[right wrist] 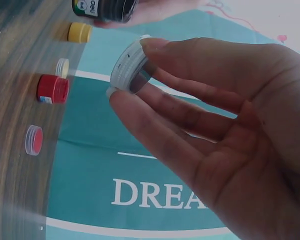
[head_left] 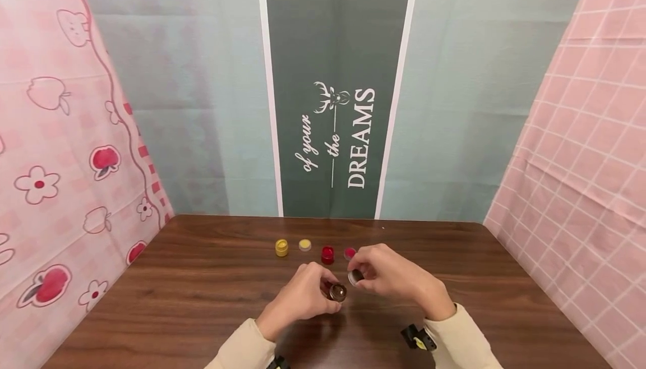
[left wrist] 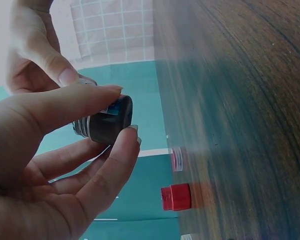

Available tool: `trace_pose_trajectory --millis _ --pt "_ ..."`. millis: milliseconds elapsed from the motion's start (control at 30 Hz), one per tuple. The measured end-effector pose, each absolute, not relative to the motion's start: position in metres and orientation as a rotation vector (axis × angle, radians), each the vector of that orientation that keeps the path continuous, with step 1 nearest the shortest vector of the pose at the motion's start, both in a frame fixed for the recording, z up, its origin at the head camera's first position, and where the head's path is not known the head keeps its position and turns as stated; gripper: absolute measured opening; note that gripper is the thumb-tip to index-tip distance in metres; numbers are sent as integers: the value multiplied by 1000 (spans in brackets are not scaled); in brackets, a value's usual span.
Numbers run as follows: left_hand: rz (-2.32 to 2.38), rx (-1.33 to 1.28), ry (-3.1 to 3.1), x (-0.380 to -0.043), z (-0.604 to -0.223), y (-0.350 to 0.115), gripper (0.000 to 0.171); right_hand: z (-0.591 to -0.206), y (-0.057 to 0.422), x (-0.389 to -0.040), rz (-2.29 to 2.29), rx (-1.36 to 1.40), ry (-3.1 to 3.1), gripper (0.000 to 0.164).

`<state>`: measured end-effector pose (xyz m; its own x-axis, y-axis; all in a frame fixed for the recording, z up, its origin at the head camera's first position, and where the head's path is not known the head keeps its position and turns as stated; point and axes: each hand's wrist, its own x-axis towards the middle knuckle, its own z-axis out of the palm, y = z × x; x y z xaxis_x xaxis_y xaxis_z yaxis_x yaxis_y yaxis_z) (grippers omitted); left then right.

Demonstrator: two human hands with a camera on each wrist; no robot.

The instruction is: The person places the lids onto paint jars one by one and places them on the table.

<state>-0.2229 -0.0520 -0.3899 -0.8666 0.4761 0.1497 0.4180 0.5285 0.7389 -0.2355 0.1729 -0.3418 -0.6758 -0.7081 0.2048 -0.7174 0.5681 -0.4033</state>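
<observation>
My left hand (head_left: 308, 293) grips a small dark brown paint jar (head_left: 337, 292) whose open mouth faces up toward the head view. In the left wrist view, thumb and fingers curl round the jar (left wrist: 110, 120), which is tilted on its side there. Beside it, my right hand (head_left: 386, 272) pinches a clear screw lid (right wrist: 130, 67) by its rim between thumb and fingertips. The lid's inner face looks dark in the head view. Lid and jar are apart, both held above the table.
Beyond the hands on the wooden table (head_left: 202, 279) stand an open yellow paint jar (head_left: 281, 248) and an open red paint jar (head_left: 327, 256). A yellow-stained lid (head_left: 305, 244) and a red-stained lid (head_left: 350, 253) lie beside them. Printed cloths hang behind and at both sides.
</observation>
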Motion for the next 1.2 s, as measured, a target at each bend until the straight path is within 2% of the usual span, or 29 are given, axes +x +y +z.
trace_pose_trajectory --millis 333,1200 --pt "1289 807 2672 -222 -389 -53 21 -345 160 -229 770 1374 -2730 27" --pt "1286 807 2660 -221 -387 -53 16 -350 150 -226 725 1402 -2722 28"
